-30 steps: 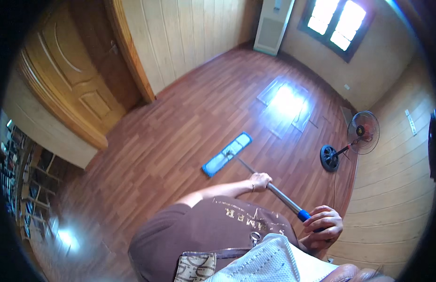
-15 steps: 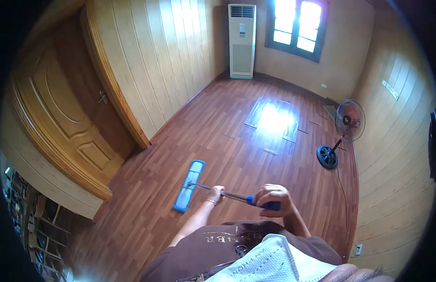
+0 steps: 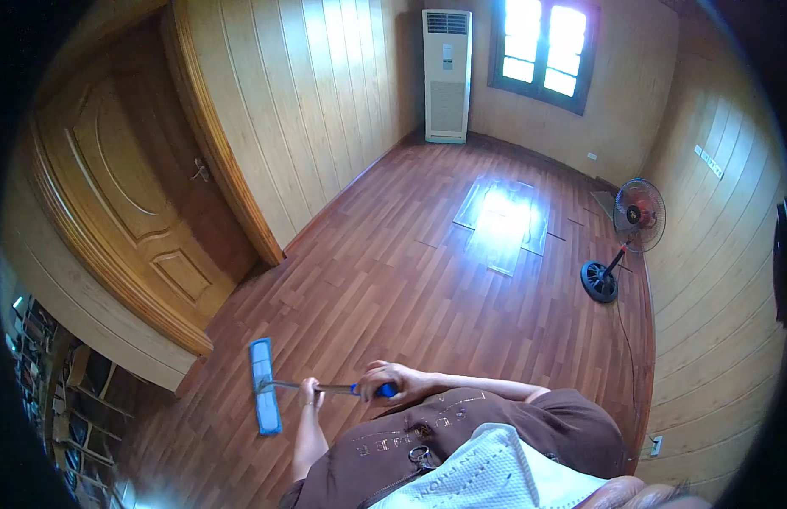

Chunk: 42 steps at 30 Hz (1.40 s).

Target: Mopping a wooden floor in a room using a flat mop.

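Note:
A flat mop (image 3: 264,373) with a long blue-edged, pale head lies against the wood-plank floor (image 3: 343,293), left of my body. Its thin metal pole runs rightward from the head to a blue grip. My left hand (image 3: 309,392) is wrapped round the pole, not far from the head. At the pole's upper end, my right hand (image 3: 390,378) is closed over the blue grip, and part of that grip shows past the fingers.
A panelled wooden door (image 3: 147,195) is at the left, with a crowded shelf rack (image 3: 80,399) below it. A standing fan (image 3: 638,214) with its cord on the floor is by the right wall. A tall white air conditioner (image 3: 447,81) stands in the far corner near the window (image 3: 542,51).
Both hands have moved left and the mop head has slid left and nearer to me. The head has also turned slightly. My grip on the pole is kept.

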Tool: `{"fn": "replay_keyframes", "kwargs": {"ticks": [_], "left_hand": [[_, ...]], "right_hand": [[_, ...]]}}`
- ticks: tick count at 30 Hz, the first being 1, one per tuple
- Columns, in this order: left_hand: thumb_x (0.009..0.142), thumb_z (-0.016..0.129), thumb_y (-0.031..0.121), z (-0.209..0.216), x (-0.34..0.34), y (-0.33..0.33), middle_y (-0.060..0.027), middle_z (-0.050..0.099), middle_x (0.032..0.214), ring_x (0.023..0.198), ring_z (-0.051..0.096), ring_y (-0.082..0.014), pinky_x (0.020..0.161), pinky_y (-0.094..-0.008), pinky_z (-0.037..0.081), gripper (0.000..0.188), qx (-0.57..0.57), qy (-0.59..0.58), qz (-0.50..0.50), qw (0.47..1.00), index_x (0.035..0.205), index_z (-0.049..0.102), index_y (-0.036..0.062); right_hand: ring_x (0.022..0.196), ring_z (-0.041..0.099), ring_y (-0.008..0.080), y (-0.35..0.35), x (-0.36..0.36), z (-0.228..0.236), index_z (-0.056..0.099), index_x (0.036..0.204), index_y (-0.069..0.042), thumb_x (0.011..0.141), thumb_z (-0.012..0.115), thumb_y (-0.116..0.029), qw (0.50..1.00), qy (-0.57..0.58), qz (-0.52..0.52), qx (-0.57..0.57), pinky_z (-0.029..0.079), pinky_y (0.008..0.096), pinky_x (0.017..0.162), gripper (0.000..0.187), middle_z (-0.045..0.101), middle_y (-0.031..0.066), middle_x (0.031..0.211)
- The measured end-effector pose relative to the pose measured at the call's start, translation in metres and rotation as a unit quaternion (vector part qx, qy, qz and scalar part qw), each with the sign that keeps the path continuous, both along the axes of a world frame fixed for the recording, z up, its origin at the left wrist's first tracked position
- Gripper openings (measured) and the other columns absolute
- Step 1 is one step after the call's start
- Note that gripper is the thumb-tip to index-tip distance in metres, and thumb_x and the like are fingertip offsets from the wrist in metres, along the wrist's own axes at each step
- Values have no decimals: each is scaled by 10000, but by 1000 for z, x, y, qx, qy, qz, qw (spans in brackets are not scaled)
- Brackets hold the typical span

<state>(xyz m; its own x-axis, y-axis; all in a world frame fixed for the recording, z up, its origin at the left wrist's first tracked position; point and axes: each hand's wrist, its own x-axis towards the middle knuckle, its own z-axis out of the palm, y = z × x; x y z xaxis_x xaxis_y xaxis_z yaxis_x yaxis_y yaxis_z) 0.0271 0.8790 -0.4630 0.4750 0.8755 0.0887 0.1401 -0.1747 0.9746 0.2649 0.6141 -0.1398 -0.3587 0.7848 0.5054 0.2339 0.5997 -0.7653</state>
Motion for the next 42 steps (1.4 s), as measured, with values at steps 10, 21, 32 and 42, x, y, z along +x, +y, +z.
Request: {"fn": "replay_keyframes", "kwargs": {"ticks": [10, 21, 32, 42], "left_hand": [[771, 540, 206, 12, -159, -104, -124, 528, 698, 718, 520, -307, 658, -452, 413, 164, 149, 247, 233, 929, 702, 501, 63], [773, 493, 158, -22, -130, -164, -23, 369, 558, 568, 420, -194, 557, -324, 325, 229, 160, 410, 257, 861, 586, 369, 110], [734, 582, 247, -9, 47, -105, -64, 515, 575, 557, 554, -287, 517, -417, 442, 157, 576, 261, 89, 769, 620, 515, 163], [647, 719, 243, 89, 256, -119, -114, 652, 751, 785, 637, -326, 757, -427, 501, 148, 302, 248, -200, 898, 761, 688, 154]], "right_hand": [[905, 580, 220, 46, -73, -40, 605, 866, -45, 826, 717, -105, 956, 96, 257, -107, 466, 375, 789, 133, 631, 89, 909], [949, 589, 253, 33, -13, -10, 587, 819, -18, 845, 716, -128, 930, 122, 243, -249, 459, 414, 849, 171, 610, 85, 841], [849, 593, 216, -28, 125, 59, 598, 795, 9, 809, 715, -123, 974, 150, 80, -153, 477, 370, 784, 176, 610, 88, 815], [805, 622, 297, -136, 189, 97, 601, 761, 1, 752, 678, -46, 992, 71, -102, -31, 498, 384, 753, 91, 631, 144, 826]]}}
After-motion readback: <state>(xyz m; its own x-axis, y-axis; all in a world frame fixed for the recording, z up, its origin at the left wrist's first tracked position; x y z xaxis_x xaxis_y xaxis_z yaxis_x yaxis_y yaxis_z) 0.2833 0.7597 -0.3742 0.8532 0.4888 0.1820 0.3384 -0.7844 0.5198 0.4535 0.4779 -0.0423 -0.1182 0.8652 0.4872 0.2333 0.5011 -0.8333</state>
